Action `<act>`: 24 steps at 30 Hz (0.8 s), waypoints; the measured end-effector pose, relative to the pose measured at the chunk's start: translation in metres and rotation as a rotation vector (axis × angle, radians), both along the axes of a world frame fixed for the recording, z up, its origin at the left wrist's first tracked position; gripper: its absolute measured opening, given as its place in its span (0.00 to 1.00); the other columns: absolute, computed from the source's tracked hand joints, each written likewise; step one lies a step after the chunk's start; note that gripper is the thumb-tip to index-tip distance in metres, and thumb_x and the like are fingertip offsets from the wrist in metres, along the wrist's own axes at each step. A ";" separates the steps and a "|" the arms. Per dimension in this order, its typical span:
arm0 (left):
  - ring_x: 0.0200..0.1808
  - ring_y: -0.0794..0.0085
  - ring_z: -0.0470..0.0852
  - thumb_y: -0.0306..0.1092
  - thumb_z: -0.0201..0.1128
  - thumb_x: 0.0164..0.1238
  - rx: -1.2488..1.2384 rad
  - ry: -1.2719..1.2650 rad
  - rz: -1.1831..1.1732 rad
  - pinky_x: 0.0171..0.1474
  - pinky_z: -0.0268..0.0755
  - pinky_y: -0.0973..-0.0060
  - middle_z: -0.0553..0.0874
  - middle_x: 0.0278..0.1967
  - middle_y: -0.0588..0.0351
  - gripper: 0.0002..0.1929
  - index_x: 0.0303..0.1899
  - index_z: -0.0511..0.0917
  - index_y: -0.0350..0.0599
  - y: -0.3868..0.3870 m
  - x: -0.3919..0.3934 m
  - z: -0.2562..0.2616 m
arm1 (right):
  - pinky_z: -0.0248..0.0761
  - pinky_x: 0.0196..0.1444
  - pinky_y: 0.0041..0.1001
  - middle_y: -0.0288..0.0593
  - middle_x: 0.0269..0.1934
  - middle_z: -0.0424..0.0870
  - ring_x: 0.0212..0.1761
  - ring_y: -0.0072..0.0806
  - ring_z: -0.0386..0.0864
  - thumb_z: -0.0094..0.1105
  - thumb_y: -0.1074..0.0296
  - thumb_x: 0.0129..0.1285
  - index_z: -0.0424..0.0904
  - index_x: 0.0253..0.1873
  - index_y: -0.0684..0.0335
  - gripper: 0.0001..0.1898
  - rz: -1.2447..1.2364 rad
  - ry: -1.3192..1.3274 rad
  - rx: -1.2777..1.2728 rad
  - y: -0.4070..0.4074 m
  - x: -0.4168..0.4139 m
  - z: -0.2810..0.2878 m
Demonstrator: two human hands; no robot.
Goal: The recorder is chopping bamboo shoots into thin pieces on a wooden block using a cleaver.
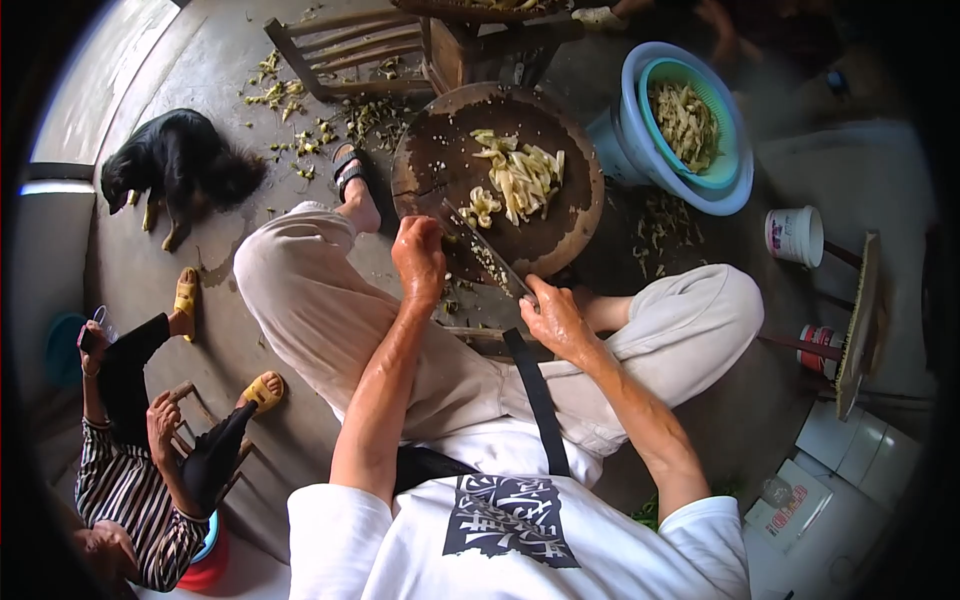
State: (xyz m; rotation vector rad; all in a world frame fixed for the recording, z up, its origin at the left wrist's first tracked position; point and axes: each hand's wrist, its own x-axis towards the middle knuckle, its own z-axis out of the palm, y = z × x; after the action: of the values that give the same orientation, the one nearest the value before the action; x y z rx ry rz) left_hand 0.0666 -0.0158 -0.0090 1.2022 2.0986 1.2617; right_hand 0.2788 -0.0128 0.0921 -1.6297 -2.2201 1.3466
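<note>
My right hand (559,319) grips the handle of a kitchen knife (491,253), whose blade slants across the near left part of a round wooden chopping block (577,225). Small pale chopped bits lie along the blade. Close to the blade's far end is my left hand (418,255), at the block's left edge, its fingers curled together. Whether something is pinched in them is hidden. Right of the blade, a pile of pale yellow-green cut vegetable strips (521,176) rests on the block. A curled vegetable piece (480,206) sits between pile and blade.
At the right, a light blue basin (739,187) holds a turquoise basket (646,112) of shredded vegetable (682,124). Vegetable trimmings (367,124) litter the floor. A black dog (176,154) lies at left. A seated person (139,495) holds a phone. A wooden chair (352,45) stands beyond the block.
</note>
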 end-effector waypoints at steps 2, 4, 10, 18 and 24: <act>0.32 0.69 0.84 0.19 0.64 0.59 0.009 -0.046 0.028 0.38 0.75 0.76 0.83 0.35 0.54 0.03 0.34 0.80 0.37 -0.001 0.002 0.006 | 0.70 0.36 0.46 0.67 0.30 0.79 0.39 0.63 0.77 0.54 0.70 0.64 0.73 0.44 0.72 0.11 0.010 -0.005 -0.004 0.000 -0.001 0.002; 0.32 0.66 0.83 0.18 0.62 0.59 0.012 -0.074 0.023 0.38 0.74 0.74 0.82 0.34 0.53 0.04 0.35 0.80 0.37 -0.004 0.002 0.006 | 0.70 0.35 0.46 0.67 0.30 0.79 0.39 0.64 0.77 0.54 0.70 0.64 0.72 0.44 0.72 0.10 0.010 0.000 -0.012 0.000 -0.002 0.004; 0.30 0.65 0.81 0.17 0.61 0.58 -0.007 -0.035 0.012 0.36 0.73 0.74 0.80 0.34 0.53 0.05 0.35 0.78 0.37 -0.006 0.003 0.008 | 0.70 0.34 0.45 0.67 0.30 0.78 0.38 0.64 0.77 0.53 0.71 0.63 0.72 0.43 0.72 0.09 0.016 0.011 -0.021 -0.003 0.000 0.004; 0.31 0.64 0.81 0.17 0.60 0.59 0.052 -0.093 0.009 0.37 0.73 0.74 0.81 0.34 0.52 0.04 0.33 0.77 0.37 -0.003 -0.001 0.007 | 0.70 0.34 0.49 0.66 0.27 0.78 0.35 0.62 0.78 0.54 0.72 0.62 0.73 0.44 0.71 0.09 0.020 0.028 -0.011 -0.002 0.000 -0.003; 0.32 0.70 0.82 0.20 0.63 0.60 -0.009 -0.026 -0.010 0.38 0.73 0.77 0.82 0.34 0.54 0.03 0.33 0.77 0.36 -0.009 -0.001 0.006 | 0.71 0.36 0.46 0.66 0.30 0.80 0.38 0.62 0.79 0.54 0.72 0.62 0.74 0.44 0.72 0.09 -0.040 0.144 -0.010 -0.003 -0.012 -0.019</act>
State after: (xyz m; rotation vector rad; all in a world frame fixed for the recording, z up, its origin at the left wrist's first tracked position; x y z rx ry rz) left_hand 0.0652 -0.0243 -0.0025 1.1852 2.0752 1.2551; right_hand 0.2671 -0.0156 0.0727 -1.5194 -2.0915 1.4187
